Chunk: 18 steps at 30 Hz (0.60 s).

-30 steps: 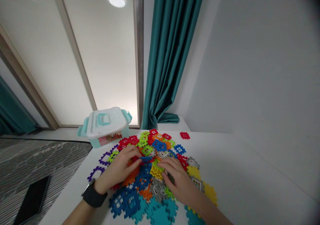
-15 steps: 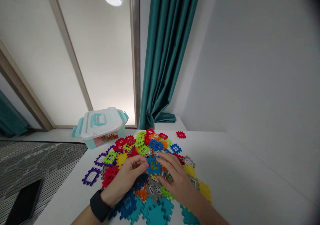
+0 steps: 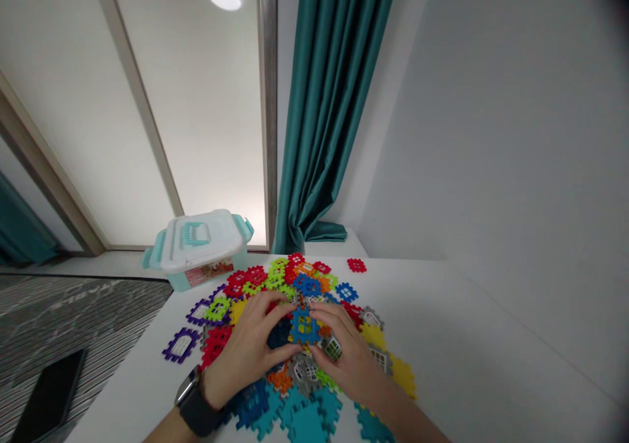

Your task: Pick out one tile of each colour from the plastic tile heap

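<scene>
Between my two hands is a blue interlocking plastic building piece [image 3: 304,326] with a window-like cut-out, raised over the pile. My left hand [image 3: 255,331] curves round its left side, thumb at the lower corner and fingertips at the upper one. On the opposite side my right hand [image 3: 343,341] grips the right edge between thumb and fingers. Beneath them spread many toothed pieces: red pieces [image 3: 216,343] by the left wrist, grey window pieces [image 3: 303,371] below, and teal pieces [image 3: 309,423] nearest me. A dark smartwatch [image 3: 196,404] is on my left wrist.
A lidded storage box [image 3: 209,246] stands at the table's back left corner. A lone red piece [image 3: 356,265] lies at the far edge, and a purple frame piece [image 3: 181,345] sits left. Below the white table [image 3: 472,364], a black phone-like slab [image 3: 49,394] rests on a striped surface.
My left hand has turned and opened from a side pinch to a wider grip, its thumb now lower and fingers higher on the blue piece. My right hand has barely moved.
</scene>
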Each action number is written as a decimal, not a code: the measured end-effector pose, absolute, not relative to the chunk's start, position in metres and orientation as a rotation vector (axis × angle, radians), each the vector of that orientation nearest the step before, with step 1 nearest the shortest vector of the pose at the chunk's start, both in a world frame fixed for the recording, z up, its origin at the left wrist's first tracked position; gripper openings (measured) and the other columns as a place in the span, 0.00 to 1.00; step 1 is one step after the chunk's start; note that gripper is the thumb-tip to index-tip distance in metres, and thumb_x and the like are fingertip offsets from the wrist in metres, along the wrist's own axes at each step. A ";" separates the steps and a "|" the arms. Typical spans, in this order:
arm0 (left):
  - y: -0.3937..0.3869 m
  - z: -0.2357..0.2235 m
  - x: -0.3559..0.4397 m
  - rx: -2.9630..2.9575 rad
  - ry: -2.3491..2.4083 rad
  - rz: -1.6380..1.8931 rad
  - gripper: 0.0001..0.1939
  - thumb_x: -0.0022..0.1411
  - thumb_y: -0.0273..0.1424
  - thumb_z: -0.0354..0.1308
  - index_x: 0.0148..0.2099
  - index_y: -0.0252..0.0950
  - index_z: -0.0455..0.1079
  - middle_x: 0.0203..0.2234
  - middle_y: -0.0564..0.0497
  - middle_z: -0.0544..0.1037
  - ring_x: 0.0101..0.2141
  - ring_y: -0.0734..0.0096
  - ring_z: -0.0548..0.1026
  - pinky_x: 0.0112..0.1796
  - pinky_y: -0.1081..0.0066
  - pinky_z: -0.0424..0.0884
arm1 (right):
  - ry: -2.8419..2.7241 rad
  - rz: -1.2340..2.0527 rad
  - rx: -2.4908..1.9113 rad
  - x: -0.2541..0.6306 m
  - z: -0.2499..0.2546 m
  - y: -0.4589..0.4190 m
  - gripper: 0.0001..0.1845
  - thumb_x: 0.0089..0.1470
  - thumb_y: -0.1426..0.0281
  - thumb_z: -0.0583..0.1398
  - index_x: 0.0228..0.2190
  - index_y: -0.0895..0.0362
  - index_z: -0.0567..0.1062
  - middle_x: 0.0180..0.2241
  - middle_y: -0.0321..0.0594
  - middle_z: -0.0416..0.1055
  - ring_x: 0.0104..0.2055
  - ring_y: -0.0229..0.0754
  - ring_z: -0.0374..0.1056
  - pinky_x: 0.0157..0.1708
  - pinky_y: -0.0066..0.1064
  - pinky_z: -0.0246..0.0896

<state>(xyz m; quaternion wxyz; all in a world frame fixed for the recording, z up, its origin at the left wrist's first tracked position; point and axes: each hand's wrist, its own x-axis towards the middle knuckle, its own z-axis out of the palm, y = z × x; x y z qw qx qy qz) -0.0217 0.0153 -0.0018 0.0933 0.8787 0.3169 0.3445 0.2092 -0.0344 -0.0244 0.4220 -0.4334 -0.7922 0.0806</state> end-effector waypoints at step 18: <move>0.018 -0.006 -0.025 2.677 0.870 0.961 0.24 0.63 0.43 0.66 0.59 0.45 0.71 0.56 0.42 0.69 0.56 0.48 0.67 0.54 0.51 0.69 | -2.221 0.245 -1.238 0.231 -0.008 -0.033 0.30 0.60 0.62 0.65 0.62 0.47 0.66 0.65 0.45 0.59 0.68 0.55 0.54 0.67 0.52 0.54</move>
